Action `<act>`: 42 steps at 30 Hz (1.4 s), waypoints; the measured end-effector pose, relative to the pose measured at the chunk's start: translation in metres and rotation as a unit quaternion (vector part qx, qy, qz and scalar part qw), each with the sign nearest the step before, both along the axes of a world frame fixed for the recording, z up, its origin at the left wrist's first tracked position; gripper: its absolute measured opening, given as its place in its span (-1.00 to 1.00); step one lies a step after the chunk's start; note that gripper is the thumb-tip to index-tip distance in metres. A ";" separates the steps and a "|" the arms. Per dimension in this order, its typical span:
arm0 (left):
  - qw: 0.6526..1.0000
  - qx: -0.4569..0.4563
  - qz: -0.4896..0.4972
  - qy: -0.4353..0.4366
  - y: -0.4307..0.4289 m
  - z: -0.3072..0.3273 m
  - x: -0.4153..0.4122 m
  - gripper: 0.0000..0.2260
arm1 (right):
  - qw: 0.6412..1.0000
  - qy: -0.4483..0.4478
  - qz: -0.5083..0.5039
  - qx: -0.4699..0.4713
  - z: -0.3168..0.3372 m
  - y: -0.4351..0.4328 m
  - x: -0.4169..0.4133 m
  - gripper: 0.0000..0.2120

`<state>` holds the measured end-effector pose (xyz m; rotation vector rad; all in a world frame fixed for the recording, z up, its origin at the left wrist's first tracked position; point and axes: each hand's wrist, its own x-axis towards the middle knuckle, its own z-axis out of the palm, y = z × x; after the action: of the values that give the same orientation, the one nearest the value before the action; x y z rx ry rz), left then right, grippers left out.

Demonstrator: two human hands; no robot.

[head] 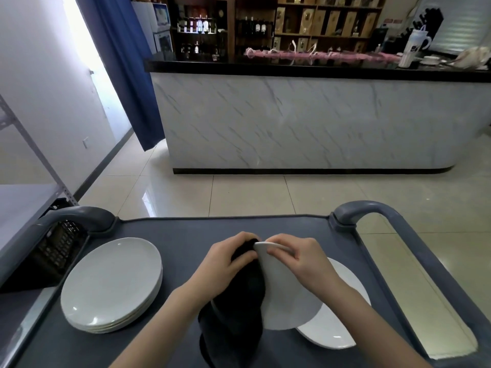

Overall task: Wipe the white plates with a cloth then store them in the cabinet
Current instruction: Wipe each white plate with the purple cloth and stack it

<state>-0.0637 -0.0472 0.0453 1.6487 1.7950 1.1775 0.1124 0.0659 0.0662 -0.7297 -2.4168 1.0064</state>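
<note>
My right hand [293, 261] pinches the top rim of a white plate [287, 298], which is tilted up on edge above the grey cart top [186, 235]. My left hand [228, 264] grips a black cloth [236, 314] pressed against the plate's left face near the rim; the cloth hangs down toward me. Another white plate [340, 322] lies flat on the cart under the held one, to the right. A stack of several white plates [111, 285] sits on the cart's left side.
The cart has grey handles at the left [77, 219] and the right [372, 208]. A grey shelf unit [24, 208] with a black crate [53, 248] stands at the left. A marble-fronted counter [305, 123] with a black top is across the tiled floor.
</note>
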 end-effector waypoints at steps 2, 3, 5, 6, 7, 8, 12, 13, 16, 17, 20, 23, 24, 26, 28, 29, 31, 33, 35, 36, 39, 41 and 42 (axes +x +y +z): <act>0.999 0.032 0.024 0.025 0.003 -0.001 0.003 -0.90 | 1.000 0.004 0.026 -0.004 0.002 -0.003 -0.004 -0.86; 0.998 0.044 0.043 0.034 0.003 -0.002 0.004 -0.91 | 0.999 0.013 0.034 -0.012 0.002 -0.004 -0.004 -0.85; 0.995 0.062 0.074 0.025 0.001 -0.003 0.005 -0.89 | 0.998 0.038 0.028 -0.036 0.002 -0.004 -0.003 -0.85; 0.994 0.066 0.083 0.009 -0.001 -0.003 0.006 -0.87 | 0.998 0.048 0.017 -0.048 0.001 -0.003 -0.002 -0.87; 0.994 0.064 0.083 -0.006 -0.003 -0.003 0.005 -0.86 | 0.997 0.056 0.003 -0.060 0.000 -0.002 0.000 -0.89; 0.995 0.059 0.073 -0.012 -0.005 -0.002 0.004 -0.85 | 0.995 0.063 -0.009 -0.073 0.000 0.000 0.002 -0.90; 0.999 0.034 0.020 0.015 -0.012 0.004 -0.003 -0.73 | 0.989 0.085 -0.028 -0.114 0.001 0.002 0.008 -0.87; 0.999 0.033 0.022 0.011 -0.013 0.004 -0.005 -0.69 | 0.988 0.093 -0.032 -0.122 0.002 0.002 0.009 -0.87; 0.997 0.044 0.064 -0.022 -0.012 -0.001 -0.009 -0.65 | 0.979 0.129 -0.059 -0.146 0.006 0.002 0.013 -0.85; 0.994 0.049 0.084 -0.040 -0.012 -0.004 -0.009 -0.66 | 0.973 0.149 -0.077 -0.160 0.006 0.002 0.015 -0.84; 0.981 0.059 0.150 -0.110 -0.016 -0.012 -0.010 -0.65 | 0.937 0.225 -0.167 -0.207 0.003 0.000 0.021 -0.84; 0.972 0.074 0.175 -0.141 -0.017 -0.013 -0.011 -0.68 | 0.918 0.245 -0.212 -0.230 0.004 -0.001 0.024 -0.85; 0.971 0.075 0.176 -0.142 -0.016 -0.011 -0.011 -0.70 | 0.926 0.234 -0.201 -0.218 0.006 0.000 0.024 -0.85; 0.973 0.072 0.170 -0.141 -0.014 -0.006 -0.012 -0.74 | 0.948 0.206 -0.162 -0.181 0.012 0.001 0.022 -0.85; 0.978 0.072 0.148 -0.130 -0.010 0.000 -0.010 -0.77 | 0.968 0.173 -0.114 -0.142 0.017 0.001 0.018 -0.87; 0.982 0.071 0.128 -0.117 -0.007 0.003 -0.009 -0.78 | 0.977 0.151 -0.086 -0.121 0.018 0.000 0.016 -0.88; 0.992 0.065 0.084 -0.073 -0.001 0.009 -0.005 -0.79 | 0.990 0.105 -0.036 -0.086 0.015 -0.006 0.009 -0.87; 0.995 0.065 0.068 -0.038 0.002 0.011 -0.001 -0.81 | 0.993 0.088 -0.015 -0.078 0.012 -0.009 0.005 -0.86; 0.993 0.071 0.089 -0.024 0.002 0.010 0.000 -0.86 | 0.987 0.121 -0.031 -0.102 0.013 -0.009 0.005 -0.86; 0.991 0.075 0.109 -0.015 0.002 0.009 -0.002 -0.89 | 0.980 0.147 -0.048 -0.125 0.012 -0.008 0.006 -0.86; 0.979 0.097 0.174 -0.033 -0.002 0.007 -0.007 -0.83 | 0.943 0.233 -0.129 -0.197 0.008 -0.009 0.007 -0.85; 0.968 0.090 0.220 -0.085 -0.004 0.004 -0.009 -0.86 | 0.908 0.278 -0.197 -0.243 0.002 -0.013 0.005 -0.84; 0.960 0.083 0.242 -0.112 -0.004 0.001 -0.010 -0.89 | 0.899 0.282 -0.218 -0.252 -0.001 -0.015 0.006 -0.85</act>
<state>-0.0738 -0.0516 0.0466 1.1194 2.0540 1.6903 0.1181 0.0505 0.0654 -0.9326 -1.4208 1.4192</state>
